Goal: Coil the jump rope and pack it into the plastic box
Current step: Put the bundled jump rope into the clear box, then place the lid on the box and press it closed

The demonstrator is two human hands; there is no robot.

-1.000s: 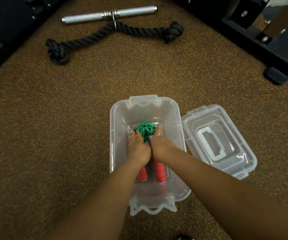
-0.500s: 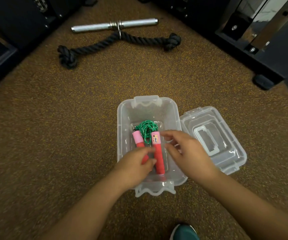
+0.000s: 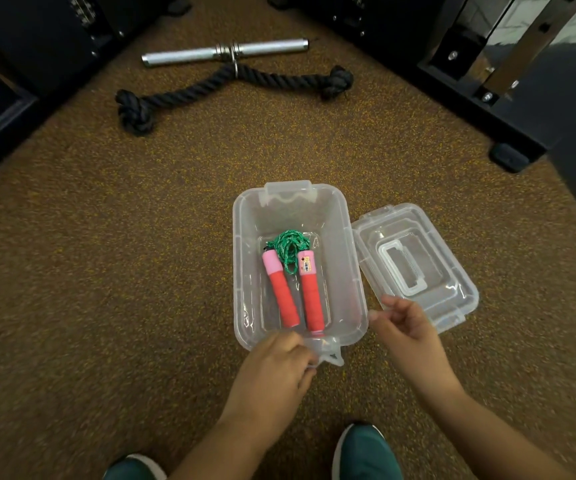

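Far left on the floor (image 3: 106, 254) lie a black knotted rope (image 3: 224, 88) and, just beyond it, a metal bar (image 3: 224, 51). At centre, the plastic box (image 3: 241, 271) holds your jump rope (image 3: 290, 271): green cord bunched at the far end, two red handles side by side pointing near. Your left hand (image 3: 276, 372) touches the box's near latch, fingers curled; whether they grip it cannot be told. Your right hand (image 3: 407, 330), fingers loosely curled and holding nothing, hovers between the box and the lid (image 3: 414, 265) lying just right of it.
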